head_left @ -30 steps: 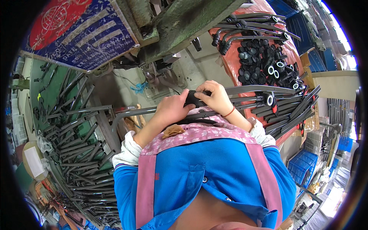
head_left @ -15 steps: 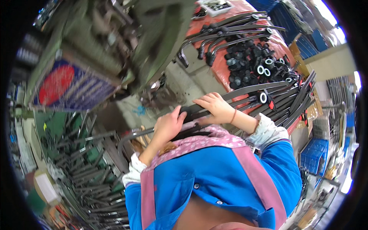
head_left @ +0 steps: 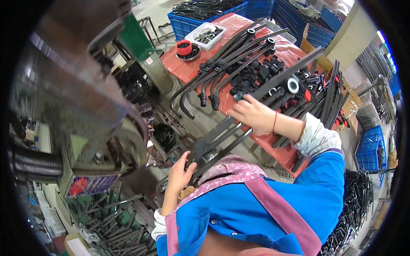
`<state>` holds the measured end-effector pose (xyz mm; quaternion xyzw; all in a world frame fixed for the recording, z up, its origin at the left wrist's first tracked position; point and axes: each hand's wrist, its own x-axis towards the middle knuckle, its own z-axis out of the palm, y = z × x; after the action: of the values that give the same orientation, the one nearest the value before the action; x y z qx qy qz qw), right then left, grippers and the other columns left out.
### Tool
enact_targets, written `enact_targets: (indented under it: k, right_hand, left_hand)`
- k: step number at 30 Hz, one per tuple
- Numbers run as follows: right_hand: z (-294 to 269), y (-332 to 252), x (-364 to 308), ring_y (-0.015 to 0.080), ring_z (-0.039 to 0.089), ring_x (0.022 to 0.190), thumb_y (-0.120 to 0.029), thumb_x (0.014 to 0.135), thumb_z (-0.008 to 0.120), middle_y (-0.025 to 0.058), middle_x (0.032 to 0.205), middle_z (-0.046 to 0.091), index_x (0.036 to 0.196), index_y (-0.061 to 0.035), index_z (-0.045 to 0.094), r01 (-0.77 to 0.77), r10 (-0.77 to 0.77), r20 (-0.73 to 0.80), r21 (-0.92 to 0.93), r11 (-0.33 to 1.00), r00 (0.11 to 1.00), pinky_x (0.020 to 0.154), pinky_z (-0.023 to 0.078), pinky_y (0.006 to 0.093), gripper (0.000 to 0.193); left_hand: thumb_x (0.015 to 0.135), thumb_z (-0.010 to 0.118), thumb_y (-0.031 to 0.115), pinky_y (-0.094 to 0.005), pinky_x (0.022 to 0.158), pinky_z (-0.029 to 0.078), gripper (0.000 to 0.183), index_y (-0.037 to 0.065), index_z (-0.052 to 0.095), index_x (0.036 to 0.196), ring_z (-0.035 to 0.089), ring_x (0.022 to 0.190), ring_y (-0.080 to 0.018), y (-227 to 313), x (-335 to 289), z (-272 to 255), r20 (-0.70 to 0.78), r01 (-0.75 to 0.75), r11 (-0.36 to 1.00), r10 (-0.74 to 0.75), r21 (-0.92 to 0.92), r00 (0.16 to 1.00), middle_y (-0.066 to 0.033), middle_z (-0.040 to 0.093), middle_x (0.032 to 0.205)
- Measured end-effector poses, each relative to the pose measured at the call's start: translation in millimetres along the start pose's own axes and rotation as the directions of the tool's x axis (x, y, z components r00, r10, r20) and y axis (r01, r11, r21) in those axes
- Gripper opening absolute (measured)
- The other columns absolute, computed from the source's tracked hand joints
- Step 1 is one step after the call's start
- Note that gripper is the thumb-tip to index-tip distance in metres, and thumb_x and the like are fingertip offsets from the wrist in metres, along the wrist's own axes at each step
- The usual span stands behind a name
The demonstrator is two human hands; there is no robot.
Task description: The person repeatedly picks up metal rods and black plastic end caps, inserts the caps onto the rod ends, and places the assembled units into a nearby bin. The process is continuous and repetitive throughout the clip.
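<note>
My right hand [head_left: 256,116] is wrapped around a dark tube assembly [head_left: 294,70], which slants from the upper right down toward my body. A white ring [head_left: 293,85] shows beyond that hand, and a blurred black round joint [head_left: 200,148] sits at the lower part of the assembly. Just below the joint is my left hand [head_left: 181,176], thumb and fingers apart; whether it touches the tube I cannot tell. Similar bent tube parts [head_left: 232,55] with black joints lie on the red-covered table [head_left: 179,66]. Several black plastic caps [head_left: 252,76] are heaped beside them.
A green machine [head_left: 94,149] with blurred upper parts stands at the left. On the table are a white tray [head_left: 218,37] of small parts and a red cup [head_left: 183,48]. Blue crates [head_left: 183,27] stand behind. Loose tubes [head_left: 124,230] are piled at the lower left.
My view has turned, showing more of the table. My right hand has shifted right with the tube assembly, which now tilts more steeply. The left hand has come off the joint and opened.
</note>
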<state>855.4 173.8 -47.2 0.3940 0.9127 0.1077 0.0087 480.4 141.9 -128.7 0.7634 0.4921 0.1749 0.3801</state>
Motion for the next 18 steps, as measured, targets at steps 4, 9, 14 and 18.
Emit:
enact_targets:
  k: [4, 9, 14, 18]
  right_hand:
    - [6.4, 87.6, 10.4, 0.0236, 0.050, 0.119, -0.020, 0.055, 0.074, 0.0055, 0.118, 0.053, 0.132, -0.0100, 0.048, -0.031, 0.027, -0.044, -0.088, 0.996, 0.999, 0.107, 0.033, 0.0489, 0.082]
    - [47.0, 191.6, 29.3, 0.0209, 0.043, 0.131, -0.014, 0.054, 0.077, 0.0028, 0.131, 0.050, 0.139, -0.0156, 0.041, -0.149, 0.156, 0.030, -0.169, 0.974, 0.987, 0.107, 0.034, 0.0504, 0.093]
    - [121.4, 275.6, 45.0, 0.0177, 0.045, 0.130, -0.009, 0.069, 0.073, -0.0025, 0.135, 0.050, 0.137, -0.0218, 0.044, -0.330, 0.326, -0.056, -0.195, 0.923, 0.944, 0.087, 0.049, 0.0435, 0.074]
    - [165.1, 313.9, 55.3, 0.0200, 0.057, 0.114, -0.014, 0.088, 0.055, -0.0029, 0.128, 0.053, 0.130, -0.0281, 0.052, -0.540, 0.544, -0.012, -0.148, 0.829, 0.839, 0.075, 0.055, 0.0372, 0.044]
  left_hand:
    - [0.086, 0.065, 0.036, -0.0450, 0.100, 0.038, 0.063, 0.002, 0.047, 0.136, 0.052, 0.117, -0.0367, 12.0, 22.3, 2.3, -0.136, -0.130, 0.961, 0.166, 0.245, 0.977, -0.0200, 0.056, 0.126]
    - [0.086, 0.066, 0.036, -0.0489, 0.104, 0.033, 0.072, 0.005, 0.036, 0.144, 0.042, 0.128, -0.0381, 19.0, 70.6, 23.6, -0.240, -0.044, 0.921, 0.147, 0.387, 0.960, -0.0203, 0.043, 0.141]
    - [0.089, 0.066, 0.032, -0.0431, 0.112, 0.030, 0.079, 0.006, 0.024, 0.150, 0.030, 0.140, -0.0395, 40.0, 113.4, 35.6, -0.238, 0.122, 0.983, -0.086, 0.141, 0.968, -0.0200, 0.023, 0.155]
    - [0.087, 0.068, 0.033, -0.0424, 0.103, 0.043, 0.083, 0.005, 0.023, 0.150, 0.041, 0.134, -0.0389, 16.0, 134.8, 47.8, -0.184, 0.081, 0.992, -0.061, 0.100, 0.981, -0.0195, 0.022, 0.156]
